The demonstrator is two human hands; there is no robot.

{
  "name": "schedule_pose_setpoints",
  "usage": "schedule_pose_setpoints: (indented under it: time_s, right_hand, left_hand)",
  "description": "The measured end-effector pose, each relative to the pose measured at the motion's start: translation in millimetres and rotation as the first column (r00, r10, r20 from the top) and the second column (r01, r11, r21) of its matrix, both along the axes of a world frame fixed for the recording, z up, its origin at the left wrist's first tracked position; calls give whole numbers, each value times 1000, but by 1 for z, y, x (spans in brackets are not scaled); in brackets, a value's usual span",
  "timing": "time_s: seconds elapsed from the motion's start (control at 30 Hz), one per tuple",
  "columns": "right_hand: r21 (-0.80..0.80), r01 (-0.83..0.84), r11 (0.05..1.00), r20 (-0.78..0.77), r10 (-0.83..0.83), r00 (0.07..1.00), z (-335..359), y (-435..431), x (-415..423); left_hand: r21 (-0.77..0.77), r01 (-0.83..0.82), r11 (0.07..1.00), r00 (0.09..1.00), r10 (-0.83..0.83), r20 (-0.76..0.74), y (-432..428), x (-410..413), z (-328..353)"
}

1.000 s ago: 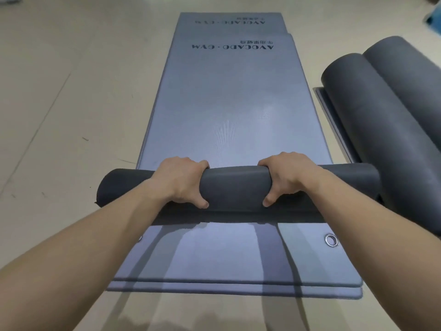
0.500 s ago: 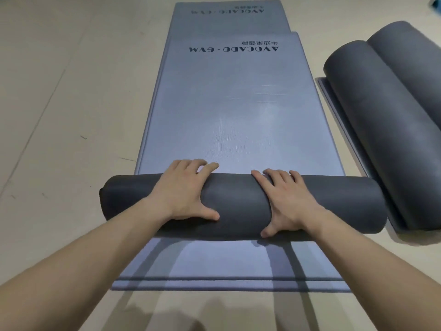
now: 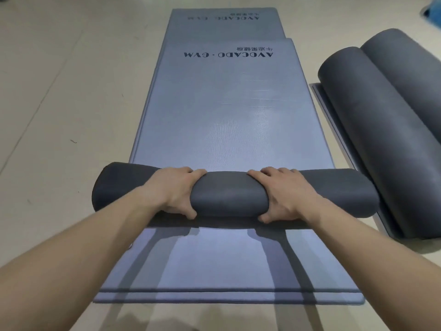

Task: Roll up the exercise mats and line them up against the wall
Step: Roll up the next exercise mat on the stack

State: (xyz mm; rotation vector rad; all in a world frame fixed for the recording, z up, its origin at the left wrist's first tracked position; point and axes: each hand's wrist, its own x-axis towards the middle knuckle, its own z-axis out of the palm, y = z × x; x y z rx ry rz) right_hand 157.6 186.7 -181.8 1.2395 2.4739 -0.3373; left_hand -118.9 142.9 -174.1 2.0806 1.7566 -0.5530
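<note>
A blue-grey exercise mat printed AVOCADO · GYM lies flat on the floor, stacked on other flat mats. Its near end is wound into a dark grey roll lying crosswise. My left hand grips the roll left of its middle, fingers over the far side and thumb under the near side. My right hand grips it the same way right of the middle. The flat mats beneath show in front of the roll.
Two rolled dark grey mats lie side by side at the right, on a flat mat whose edge shows. The roll's right end almost touches them. Beige tiled floor stretches to the left and behind.
The roll has grown thicker and moved farther up the mat. My hands went from gripping it to pressing flat on top, and now grip it again.
</note>
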Motion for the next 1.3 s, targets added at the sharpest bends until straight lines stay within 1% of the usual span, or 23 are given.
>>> schedule_pose_setpoints:
  time_s: [0.07,0.13,0.17,0.2,0.23,0.27,0.3,0.33,0.37,0.4,0.43,0.5,0.6,0.67,0.7,0.77,0.9,1.03,1.07,1.1,1.2,1.27,1.3]
  right_hand:
    - [-166,6,986,2,-6,1000,20,15,-2]
    - [-345,15,938,21,-8,1000,31,17,0]
    - [-423,28,906,34,-15,999,33,15,0]
    - [-476,40,879,45,-21,999,32,13,-1]
    - [-514,57,856,45,-40,998,31,15,-2]
    - [-554,78,829,35,-71,997,30,22,-4]
    - [-600,98,794,27,-103,994,30,31,-6]
    - [-646,119,754,29,-132,991,31,40,-9]
    - [-678,134,722,36,-150,988,33,49,-12]
    - [-678,139,722,42,-150,988,36,54,-16]
    - [-641,132,756,33,-144,989,37,55,-19]
    - [-473,121,873,-12,-143,990,37,49,-13]
    - [-76,103,992,-175,-115,978,33,19,14]
    - [250,60,966,-228,-2,974,18,-7,30]
    - [354,5,935,-171,59,983,8,-14,32]
    - [410,-55,910,-62,88,994,-9,-18,28]
    - [315,-96,944,27,92,995,14,17,5]
    - [104,-161,981,72,154,985,33,16,-11]
    - [38,-160,986,72,157,985,34,11,-13]
    - [-22,-150,989,70,151,986,33,8,-16]
    - [-235,-54,971,65,71,995,36,25,-29]
    - [-399,31,917,52,-11,999,36,44,-36]
    - [-424,33,905,35,-20,999,33,48,-37]
  left_hand:
    - [-188,-47,981,995,62,74,10,0,11]
    - [-424,-111,899,964,200,172,8,-1,20]
    - [-497,-121,860,947,249,201,1,-1,24]
    - [-500,-115,858,942,255,220,-10,0,27]
    - [-420,-120,899,951,226,212,-23,2,27]
    - [-255,-135,958,969,181,170,-36,5,22]
    - [-20,-119,993,987,120,103,-53,11,14]
    - [192,-77,978,997,76,16,-69,20,4]
    - [338,-42,940,997,63,-51,-80,27,-6]
    - [415,-32,909,994,72,-83,-86,30,-15]
    - [443,-37,896,992,88,-94,-86,30,-22]
    - [462,-49,885,992,98,-81,-76,26,-28]
    - [366,-71,928,993,102,-66,-64,23,-13]
    - [290,-94,952,992,113,-49,-51,21,-2]
    - [244,-102,964,993,113,-35,-42,19,5]
    - [145,-109,983,994,113,-16,-19,13,16]
    - [-7,-141,990,990,141,8,15,4,31]
    - [-267,-213,940,961,250,115,0,-10,40]
    - [-294,-220,930,955,266,129,-14,-12,39]
    - [-250,-216,944,960,251,120,-31,-12,37]
    - [78,-151,985,985,156,-70,-83,6,16]
    - [203,-123,971,973,158,-167,-101,23,0]
    - [237,-123,964,968,168,-184,-102,27,-7]
